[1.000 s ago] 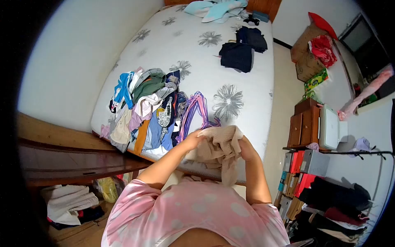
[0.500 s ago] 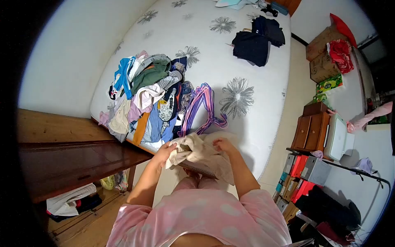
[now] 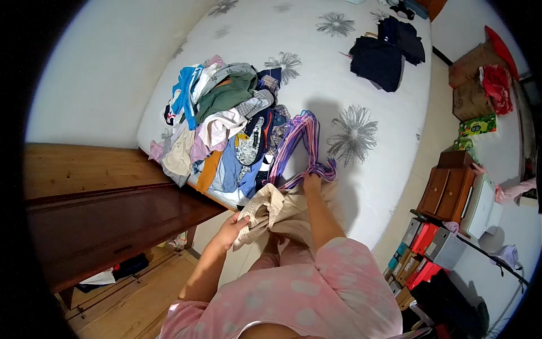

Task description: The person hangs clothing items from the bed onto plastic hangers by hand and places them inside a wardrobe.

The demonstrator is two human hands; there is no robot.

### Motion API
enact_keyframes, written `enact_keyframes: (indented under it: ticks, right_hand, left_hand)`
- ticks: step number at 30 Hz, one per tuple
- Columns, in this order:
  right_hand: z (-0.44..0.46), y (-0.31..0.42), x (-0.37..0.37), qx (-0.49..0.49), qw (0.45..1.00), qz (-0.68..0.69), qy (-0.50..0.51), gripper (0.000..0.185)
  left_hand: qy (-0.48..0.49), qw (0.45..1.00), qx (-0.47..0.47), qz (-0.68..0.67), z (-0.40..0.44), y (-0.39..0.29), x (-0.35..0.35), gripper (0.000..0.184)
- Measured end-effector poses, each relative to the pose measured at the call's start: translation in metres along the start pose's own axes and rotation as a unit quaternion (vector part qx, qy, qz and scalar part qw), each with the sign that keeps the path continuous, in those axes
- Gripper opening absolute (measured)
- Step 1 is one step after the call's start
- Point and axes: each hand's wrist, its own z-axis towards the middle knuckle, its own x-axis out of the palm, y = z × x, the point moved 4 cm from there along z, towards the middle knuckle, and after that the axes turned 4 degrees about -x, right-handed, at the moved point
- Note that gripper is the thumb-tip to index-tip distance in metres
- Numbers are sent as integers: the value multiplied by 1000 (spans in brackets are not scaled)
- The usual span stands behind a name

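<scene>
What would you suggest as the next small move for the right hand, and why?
I would probably ease one of the hangers out of the bundle with the right hand: that hand is at the hook end, while the left hand holds the beige garment by its edge, with no hanger visible in it.

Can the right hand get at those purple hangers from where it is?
Very likely yes: the right hand is right at the near end of the purple hangers, and the beige garment in the left hand doesn't seem to block them.
</scene>
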Motion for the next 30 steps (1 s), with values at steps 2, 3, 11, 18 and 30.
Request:
enact_keyframes:
  ticks: [2, 3, 11, 18, 30]
  right_hand:
    - [-23, 27, -25, -4, 1000, -22, -8, 43]
    - [-30, 31, -30, -26, 999, -21, -25, 42]
    - [-58, 57, -25, -132, 971, 198, 35, 36]
    - [-150, 134, -138, -246, 939, 221, -92, 28]
    - [-374, 129, -257, -256, 887, 204, -327, 28]
  left_hand:
    - [-1, 1000, -14, 11, -3, 0, -2, 23]
    - [-1, 1000, -20, 16, -5, 1, -3, 24]
    - [16, 999, 3, 49, -14, 5, -4, 23]
    - [75, 991, 24, 111, -17, 6, -8, 26]
    - [108, 929, 300, 190, -93, -91, -10, 31]
